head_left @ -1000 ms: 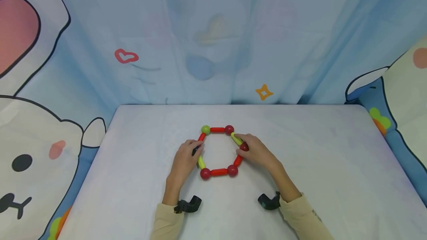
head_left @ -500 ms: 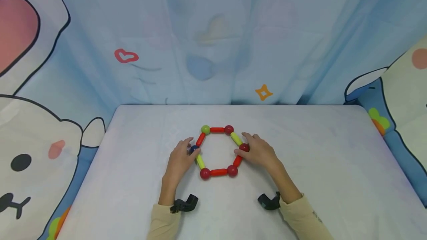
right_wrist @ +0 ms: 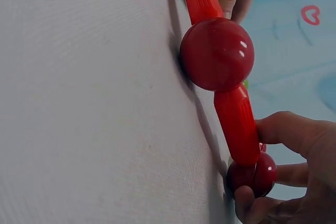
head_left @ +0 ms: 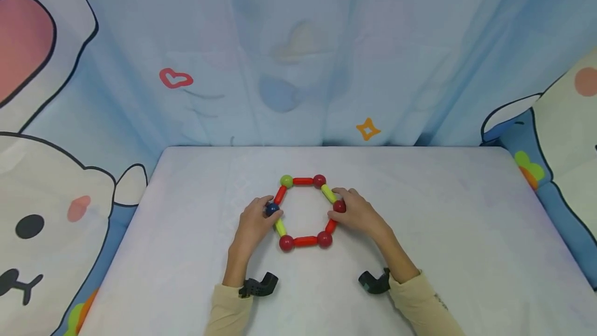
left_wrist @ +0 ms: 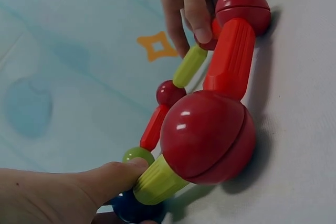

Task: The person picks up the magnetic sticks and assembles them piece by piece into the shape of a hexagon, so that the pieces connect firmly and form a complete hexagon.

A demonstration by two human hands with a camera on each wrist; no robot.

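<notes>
A six-sided ring of toy building balls and rods lies on the table in the head view. My left hand (head_left: 252, 224) holds the blue ball (head_left: 272, 208) at its left corner, the thumb by a yellow-green rod (left_wrist: 160, 181) in the left wrist view. At the right corner, my right hand (head_left: 361, 212) grips a red ball (head_left: 339, 206) between thumb and fingers; in the right wrist view its thumb is against a red rod (right_wrist: 239, 124). A green ball (head_left: 286, 181) and a red ball (head_left: 319, 181) form the far corners. Two red balls with a red rod (head_left: 305, 241) between them form the near side.
A white cloth covers the table (head_left: 448, 222). Behind it hangs a blue curtain (head_left: 410, 56) with cartoon prints. Black wrist cameras (head_left: 261, 284) are strapped at both sleeves.
My left hand has shifted a little left, baring the blue ball it covered before. My right forefinger has drawn back from the yellow-green rod, and the right corner has moved slightly inward.
</notes>
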